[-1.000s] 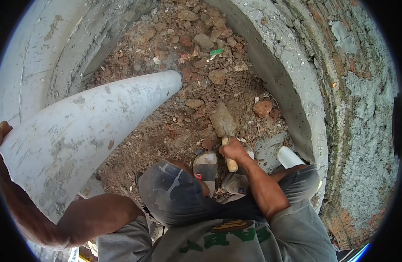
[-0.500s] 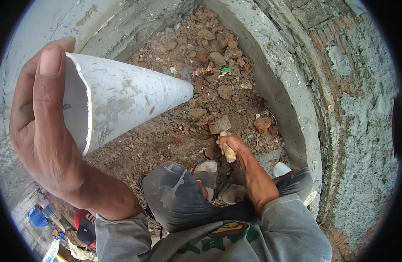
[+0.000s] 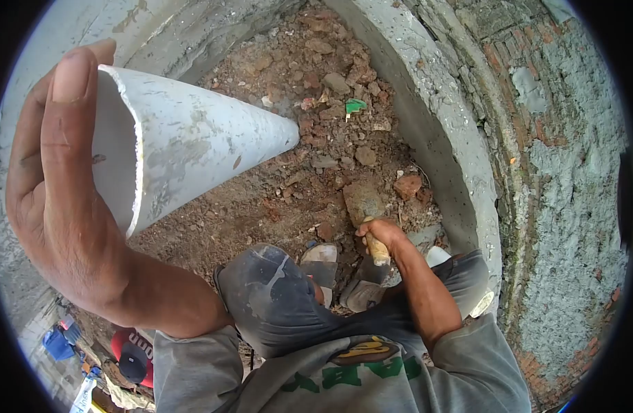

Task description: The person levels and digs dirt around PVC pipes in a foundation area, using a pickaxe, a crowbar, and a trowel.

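Note:
My left hand point(image 3: 61, 165) is closed round the near end of a long white plastic pipe point(image 3: 192, 138), beside its rough-cut rim. The pipe slants away from me, and its far end rests at the rubble. Low in front of my knees, my right hand point(image 3: 384, 233) grips the wooden handle of a trowel point(image 3: 363, 201). Its dirt-coated blade points away and lies against the loose soil point(image 3: 282, 193). Soil on the blade makes its outline hard to make out.
A curved concrete wall point(image 3: 461, 158) borders the pit on the right, with rough brickwork point(image 3: 571, 206) beyond. A green scrap point(image 3: 355, 105) lies among stones. My shoes point(image 3: 363, 294) stand in the dirt. At lower left are a red-and-black item point(image 3: 132, 361) and a blue item point(image 3: 57, 343).
My right hand has moved slightly right and nearer to me with the trowel, and more of the blade shows. My left hand still holds the pipe; the view has shifted a little.

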Demonstrator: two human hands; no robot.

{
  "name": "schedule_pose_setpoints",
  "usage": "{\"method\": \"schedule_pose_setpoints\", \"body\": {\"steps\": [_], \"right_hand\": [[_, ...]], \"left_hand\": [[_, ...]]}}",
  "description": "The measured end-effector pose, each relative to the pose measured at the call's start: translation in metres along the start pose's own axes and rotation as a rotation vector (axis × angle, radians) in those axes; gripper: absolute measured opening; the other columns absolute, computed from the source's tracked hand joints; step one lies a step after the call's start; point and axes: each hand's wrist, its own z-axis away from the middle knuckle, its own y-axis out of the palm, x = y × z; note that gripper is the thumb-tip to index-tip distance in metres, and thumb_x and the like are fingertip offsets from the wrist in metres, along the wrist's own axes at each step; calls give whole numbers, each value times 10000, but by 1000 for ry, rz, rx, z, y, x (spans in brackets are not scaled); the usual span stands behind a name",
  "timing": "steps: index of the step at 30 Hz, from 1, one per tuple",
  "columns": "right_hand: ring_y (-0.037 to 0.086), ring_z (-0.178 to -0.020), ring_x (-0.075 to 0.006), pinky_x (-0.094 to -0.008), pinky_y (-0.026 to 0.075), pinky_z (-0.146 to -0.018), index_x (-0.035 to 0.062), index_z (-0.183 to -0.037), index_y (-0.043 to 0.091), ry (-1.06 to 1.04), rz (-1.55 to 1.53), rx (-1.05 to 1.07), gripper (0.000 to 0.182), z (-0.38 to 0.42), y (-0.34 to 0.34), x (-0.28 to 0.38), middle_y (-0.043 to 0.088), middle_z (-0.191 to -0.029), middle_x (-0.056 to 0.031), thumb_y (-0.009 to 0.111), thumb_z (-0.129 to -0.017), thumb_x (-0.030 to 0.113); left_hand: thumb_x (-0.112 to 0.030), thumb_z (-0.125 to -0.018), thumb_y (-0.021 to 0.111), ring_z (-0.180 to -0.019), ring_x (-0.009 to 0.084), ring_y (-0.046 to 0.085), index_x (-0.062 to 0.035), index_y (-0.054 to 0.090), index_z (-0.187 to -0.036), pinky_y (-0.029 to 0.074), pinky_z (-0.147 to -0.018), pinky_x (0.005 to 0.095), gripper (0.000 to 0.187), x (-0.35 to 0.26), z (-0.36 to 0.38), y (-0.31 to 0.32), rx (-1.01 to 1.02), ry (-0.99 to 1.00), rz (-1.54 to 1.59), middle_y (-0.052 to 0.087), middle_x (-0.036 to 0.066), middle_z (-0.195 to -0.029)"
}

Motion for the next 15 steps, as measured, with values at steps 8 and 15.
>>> {"method": "schedule_pose_setpoints", "body": {"steps": [8,15], "right_hand": [[625,-729,-279,-368,479,-657,-2,-849,656,42,316,-1,280,-43,-12,13,643,-795,-177,649,-663,206],[616,-954,-337,-369,463,-849,-90,-927,631,-197,615,-631,441,-14,-31,19,633,-987,-241,665,-627,231]], "left_hand": [[-147,-931,330,-1066,318,580,-40,444,-1320,460,-922,412,419,7,-1,-13,112,-113,105,579,227,-1132],[-362,-927,517,-628,57,495,5,641,-975,385,-528,191,390,-24,-26,10,-194,-780,476,602,37,-788]]}}
